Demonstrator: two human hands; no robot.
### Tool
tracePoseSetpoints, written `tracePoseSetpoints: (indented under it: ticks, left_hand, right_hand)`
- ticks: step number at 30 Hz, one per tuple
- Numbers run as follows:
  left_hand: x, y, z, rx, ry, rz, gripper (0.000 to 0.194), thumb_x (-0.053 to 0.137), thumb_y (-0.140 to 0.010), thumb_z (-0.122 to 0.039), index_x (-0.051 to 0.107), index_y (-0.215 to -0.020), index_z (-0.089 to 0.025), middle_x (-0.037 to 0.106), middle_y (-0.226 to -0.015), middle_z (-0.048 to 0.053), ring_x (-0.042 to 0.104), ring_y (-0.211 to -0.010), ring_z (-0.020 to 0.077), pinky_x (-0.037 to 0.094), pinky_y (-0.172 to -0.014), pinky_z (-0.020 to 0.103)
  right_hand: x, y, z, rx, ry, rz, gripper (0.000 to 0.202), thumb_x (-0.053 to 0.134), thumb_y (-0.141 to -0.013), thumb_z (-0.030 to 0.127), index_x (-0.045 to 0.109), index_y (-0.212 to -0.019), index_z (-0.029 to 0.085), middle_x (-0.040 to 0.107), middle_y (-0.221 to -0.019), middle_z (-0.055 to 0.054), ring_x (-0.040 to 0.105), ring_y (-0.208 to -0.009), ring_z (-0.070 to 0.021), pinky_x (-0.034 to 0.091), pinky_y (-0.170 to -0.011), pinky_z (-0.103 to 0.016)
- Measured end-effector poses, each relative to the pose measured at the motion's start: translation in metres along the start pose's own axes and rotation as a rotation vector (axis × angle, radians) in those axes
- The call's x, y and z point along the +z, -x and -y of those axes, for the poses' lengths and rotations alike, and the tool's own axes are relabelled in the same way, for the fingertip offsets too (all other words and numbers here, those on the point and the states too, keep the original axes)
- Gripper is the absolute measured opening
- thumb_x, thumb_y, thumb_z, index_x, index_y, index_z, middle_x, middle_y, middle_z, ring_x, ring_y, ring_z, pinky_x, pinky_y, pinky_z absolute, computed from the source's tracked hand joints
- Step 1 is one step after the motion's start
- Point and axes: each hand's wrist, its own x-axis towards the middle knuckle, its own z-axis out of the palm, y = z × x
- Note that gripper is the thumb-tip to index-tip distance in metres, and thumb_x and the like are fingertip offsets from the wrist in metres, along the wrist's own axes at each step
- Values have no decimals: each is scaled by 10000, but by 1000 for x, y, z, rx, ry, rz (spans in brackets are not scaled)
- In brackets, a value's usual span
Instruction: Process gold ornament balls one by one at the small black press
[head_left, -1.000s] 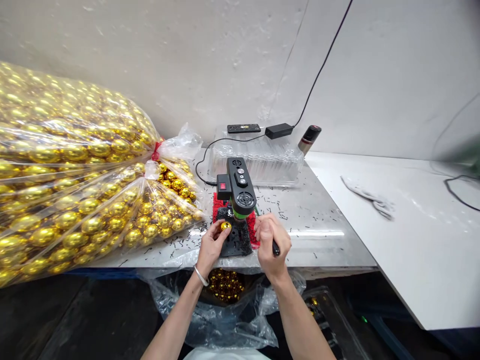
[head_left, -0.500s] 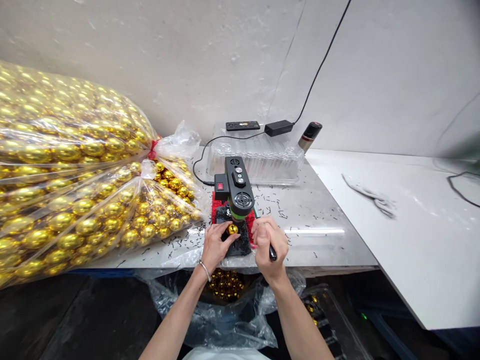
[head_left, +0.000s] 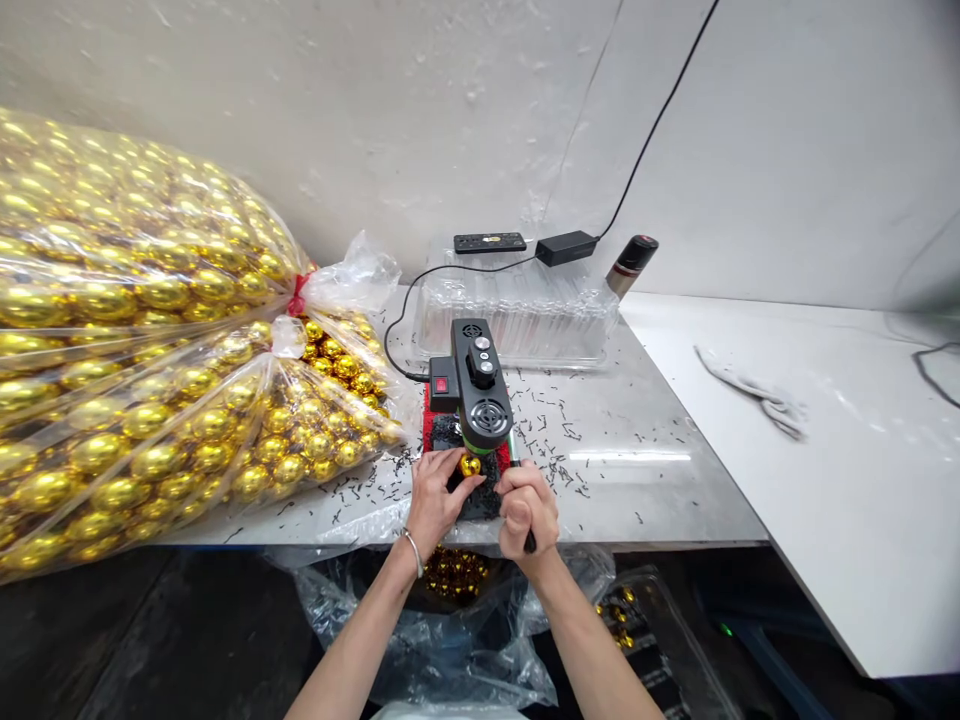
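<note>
at far left, two clear bags [head_left: 150,370] bulge with gold balls at the end of the metal surface [head_left: 645,490]. to their right, the person's left hand [head_left: 435,498] reaches in, its grip pinching one gold ball [head_left: 470,466] between thumb and forefinger. a second ago that ball was held to the left of the machine's head; it is now directly below the head of the black machine [head_left: 484,385], though whether ball and head touch cannot be told from this angle. behind, a clear tray [head_left: 517,325] stands near the wall. just right of the head, the right hand [head_left: 528,510] has its grip wrapped around the lever [head_left: 513,448], the black end poking out below the fist. hand and lever have swung lower and closer to the person than a second ago. the shift suggests that positioning the ball has given way to working the lever, with the left hand apparently steadying the piece. dark scraps [head_left: 574,477] litter the metal. farther right, a can [head_left: 632,264] stands beside the tray, and a crumpled pale cloth [head_left: 750,390] lies well apart.
</note>
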Motion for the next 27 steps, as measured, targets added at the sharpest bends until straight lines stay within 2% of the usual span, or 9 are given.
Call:
tracePoseSetpoints:
  ticks: [8,17,23,27]
  left_hand:
    - [1,1,0,21,8,-23,244,620,-854,-351,662,-1046,-206,695,-1021,71,594,-957,237,454,-867,393]
    - [2,0,0,9,26,-27,249,630,-843,-354,670,-1046,-216,697,-1018,76,597,-951,246,465,-865,412]
    - [2,0,1,21,17,-33,261,626,-847,-355,665,-1063,-214,697,-1029,78,598,-960,247,463,-870,413]
    - [2,1,3,46,4,-40,266,619,-854,-355,660,-1069,-205,697,-1026,84,602,-954,243,465,-864,408]
  right_hand:
    - [6,12,-5,34,-21,-48,310,286,-959,257,438,-692,217,520,-721,-6,581,-657,-143,496,-745,-393]
    - [4,9,-4,41,-24,-27,306,293,-957,257,446,-695,213,526,-731,-8,590,-666,-144,502,-782,-410]
    - [6,14,-10,18,4,-36,305,283,-955,246,445,-699,214,528,-724,-9,588,-662,-144,503,-798,-422]
    - [6,13,-12,-70,35,12,292,302,-950,228,451,-700,211,532,-714,-14,586,-669,-143,506,-743,-379]
